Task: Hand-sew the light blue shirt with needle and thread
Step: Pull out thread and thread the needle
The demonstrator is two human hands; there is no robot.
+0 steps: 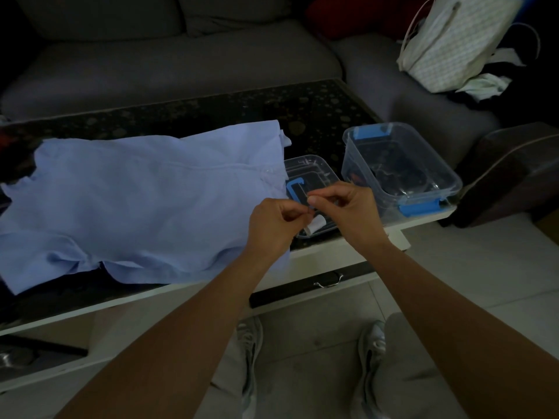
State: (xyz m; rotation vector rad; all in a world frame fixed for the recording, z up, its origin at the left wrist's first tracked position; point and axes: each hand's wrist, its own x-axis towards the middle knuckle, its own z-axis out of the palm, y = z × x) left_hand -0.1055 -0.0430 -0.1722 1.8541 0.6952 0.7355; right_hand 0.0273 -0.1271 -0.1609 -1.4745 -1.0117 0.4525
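Note:
The light blue shirt [145, 204] lies spread flat on the dark table, filling its left and middle. Over the shirt's right edge my left hand [273, 225] curls its fingers and pinches something tiny, with a white thread spool [316, 224] showing just below its fingertips. My right hand [344, 211] faces it, thumb and forefinger pinched together almost touching the left fingertips. A thin needle or thread end seems to sit between the two pinches, too small and dim to make out. Both hands hover above a clear box lid [308, 173].
A clear plastic box [402, 164] with blue latches stands on the table's right corner, holding dark sewing items. The table's white front edge [332, 246] has a drawer handle [328, 281] below. A grey sofa [181, 62] and a white bag [453, 43] lie behind.

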